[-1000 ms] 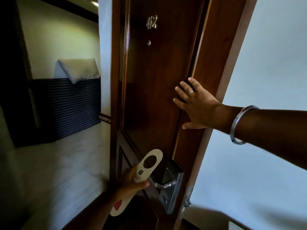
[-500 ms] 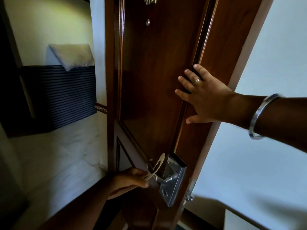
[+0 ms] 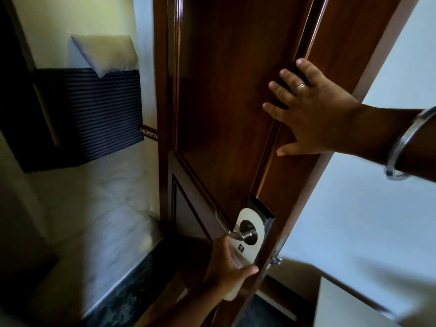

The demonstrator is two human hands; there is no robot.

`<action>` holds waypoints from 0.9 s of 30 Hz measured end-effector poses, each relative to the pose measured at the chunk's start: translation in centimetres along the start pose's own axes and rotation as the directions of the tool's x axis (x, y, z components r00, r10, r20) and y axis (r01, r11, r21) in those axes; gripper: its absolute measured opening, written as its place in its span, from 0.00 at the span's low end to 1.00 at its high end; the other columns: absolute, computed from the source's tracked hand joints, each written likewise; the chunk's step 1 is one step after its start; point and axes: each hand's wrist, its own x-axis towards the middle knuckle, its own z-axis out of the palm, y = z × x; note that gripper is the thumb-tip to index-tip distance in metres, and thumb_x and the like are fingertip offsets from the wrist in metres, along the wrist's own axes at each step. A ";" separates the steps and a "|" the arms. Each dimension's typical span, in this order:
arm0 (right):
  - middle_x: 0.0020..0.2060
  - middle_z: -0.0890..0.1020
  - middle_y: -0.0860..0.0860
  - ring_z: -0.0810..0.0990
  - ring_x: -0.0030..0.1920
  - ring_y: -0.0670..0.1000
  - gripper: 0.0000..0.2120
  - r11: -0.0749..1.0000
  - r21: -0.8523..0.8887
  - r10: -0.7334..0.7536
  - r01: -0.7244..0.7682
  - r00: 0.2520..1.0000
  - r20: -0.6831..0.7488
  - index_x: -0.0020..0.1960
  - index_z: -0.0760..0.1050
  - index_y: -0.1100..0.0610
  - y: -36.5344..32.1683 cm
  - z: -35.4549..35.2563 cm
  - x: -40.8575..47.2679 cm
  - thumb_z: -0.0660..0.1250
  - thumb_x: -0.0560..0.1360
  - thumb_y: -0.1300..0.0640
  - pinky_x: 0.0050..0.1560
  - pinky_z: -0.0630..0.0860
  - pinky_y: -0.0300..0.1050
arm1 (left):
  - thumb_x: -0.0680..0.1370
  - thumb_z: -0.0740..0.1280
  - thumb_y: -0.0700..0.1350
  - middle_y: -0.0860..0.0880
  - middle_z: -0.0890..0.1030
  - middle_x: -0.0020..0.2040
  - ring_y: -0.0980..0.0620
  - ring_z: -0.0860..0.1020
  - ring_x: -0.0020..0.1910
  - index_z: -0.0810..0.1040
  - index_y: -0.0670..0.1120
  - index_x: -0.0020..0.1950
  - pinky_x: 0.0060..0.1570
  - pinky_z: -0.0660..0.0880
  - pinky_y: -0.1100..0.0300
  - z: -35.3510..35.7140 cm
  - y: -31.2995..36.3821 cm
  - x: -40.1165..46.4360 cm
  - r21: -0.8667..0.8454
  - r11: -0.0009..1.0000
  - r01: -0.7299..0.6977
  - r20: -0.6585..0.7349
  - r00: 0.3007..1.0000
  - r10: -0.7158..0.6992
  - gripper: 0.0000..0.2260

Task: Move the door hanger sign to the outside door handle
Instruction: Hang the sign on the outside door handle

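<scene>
A cream door hanger sign (image 3: 249,249) lies flat against the metal lock plate (image 3: 265,214) of the brown wooden door (image 3: 224,102). Its round hole sits around the silver lever handle (image 3: 243,234). My left hand (image 3: 226,270) grips the sign's lower part, thumb across its front. My right hand (image 3: 311,112) rests flat on the door near its edge, fingers spread, holding nothing. A ring and a steel bangle (image 3: 405,145) are on that hand and wrist.
The door stands ajar; through the gap at left I see a pale marble floor (image 3: 99,208), a dark striped bed end (image 3: 94,114) and a white pillow (image 3: 106,53). A pale wall (image 3: 354,197) is to the right of the door frame.
My left hand turned the sign from edge-on to flat and slid its hole over the lever handle. The right hand stayed pressed on the door.
</scene>
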 end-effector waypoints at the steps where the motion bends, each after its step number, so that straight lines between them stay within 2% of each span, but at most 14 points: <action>1: 0.80 0.44 0.60 0.43 0.79 0.66 0.50 1.000 -0.001 0.001 -0.001 1.000 0.004 0.80 0.38 0.50 0.0 0.0 0.0 0.35 0.67 0.21 0.75 0.37 0.69 | 0.59 0.78 0.64 0.62 0.67 0.63 0.58 0.71 0.63 0.63 0.63 0.66 0.51 0.73 0.68 0.8 0.1 0.2 -0.023 1.000 0.000 -0.025 1.000 -0.001 0.40; 3: 0.80 0.45 0.60 0.43 0.79 0.65 0.50 1.000 -0.003 0.002 -0.002 1.000 0.000 0.80 0.39 0.50 -0.1 0.1 0.1 0.35 0.67 0.21 0.75 0.38 0.69 | 0.60 0.78 0.61 0.59 0.68 0.63 0.56 0.73 0.64 0.63 0.60 0.66 0.53 0.77 0.64 1.8 -0.3 0.3 -0.046 0.999 -0.001 -0.058 0.998 -0.002 0.38; 6: 0.81 0.46 0.60 0.44 0.79 0.65 0.50 1.000 -0.007 -0.002 0.002 1.000 -0.009 0.80 0.40 0.49 -0.1 0.2 0.0 0.34 0.66 0.21 0.75 0.38 0.70 | 0.62 0.80 0.56 0.52 0.68 0.70 0.51 0.70 0.68 0.61 0.55 0.74 0.62 0.78 0.52 2.3 -1.5 0.3 -0.012 1.000 0.022 -0.077 0.997 -0.023 0.45; 8: 0.81 0.47 0.60 0.45 0.79 0.65 0.50 1.000 -0.023 -0.009 0.009 1.000 -0.015 0.80 0.40 0.49 -0.2 0.4 0.0 0.33 0.66 0.21 0.75 0.39 0.70 | 0.62 0.80 0.56 0.50 0.67 0.71 0.49 0.69 0.69 0.59 0.52 0.77 0.63 0.78 0.50 2.5 -2.1 0.3 0.009 0.999 0.039 -0.096 0.995 -0.038 0.48; 15: 0.81 0.47 0.59 0.45 0.79 0.65 0.51 1.000 -0.028 -0.015 0.015 1.000 -0.027 0.80 0.40 0.49 -0.2 0.7 0.1 0.32 0.65 0.21 0.75 0.40 0.71 | 0.60 0.77 0.62 0.51 0.69 0.71 0.51 0.72 0.67 0.58 0.55 0.76 0.60 0.80 0.53 3.8 -2.4 0.6 0.030 0.999 0.041 -0.100 0.994 -0.038 0.49; 18: 0.81 0.48 0.59 0.45 0.79 0.65 0.51 1.000 -0.027 -0.017 0.016 1.000 -0.023 0.80 0.41 0.48 -0.4 0.8 0.1 0.33 0.65 0.20 0.74 0.38 0.71 | 0.57 0.77 0.64 0.51 0.67 0.72 0.50 0.71 0.69 0.55 0.56 0.77 0.61 0.79 0.49 3.8 -3.2 0.7 0.074 0.995 0.060 -0.052 0.997 -0.057 0.53; 24: 0.81 0.47 0.60 0.43 0.79 0.66 0.50 1.000 0.006 -0.004 0.004 1.000 -0.030 0.80 0.41 0.49 -0.2 0.7 -0.2 0.35 0.67 0.21 0.74 0.36 0.68 | 0.53 0.72 0.75 0.48 0.60 0.79 0.44 0.65 0.75 0.48 0.57 0.79 0.68 0.72 0.44 0.2 -5.3 -0.2 0.274 0.949 0.154 -0.022 0.988 -0.154 0.61; 26: 0.81 0.46 0.60 0.43 0.79 0.65 0.50 1.000 0.020 -0.004 0.005 1.000 -0.022 0.81 0.41 0.50 -0.2 0.4 -0.3 0.37 0.68 0.21 0.75 0.36 0.67 | 0.57 0.71 0.75 0.46 0.60 0.79 0.44 0.64 0.76 0.50 0.55 0.79 0.69 0.69 0.45 -2.6 -4.5 0.5 0.372 0.924 0.093 -0.067 0.995 -0.073 0.58; 27: 0.80 0.45 0.60 0.42 0.79 0.65 0.50 1.000 0.025 0.002 -0.001 1.000 -0.015 0.81 0.41 0.50 -0.3 0.4 -0.3 0.38 0.68 0.21 0.75 0.35 0.67 | 0.60 0.72 0.74 0.46 0.63 0.78 0.44 0.65 0.75 0.53 0.54 0.78 0.68 0.69 0.47 -4.1 -3.7 1.3 0.430 0.903 0.004 -0.088 0.995 0.038 0.54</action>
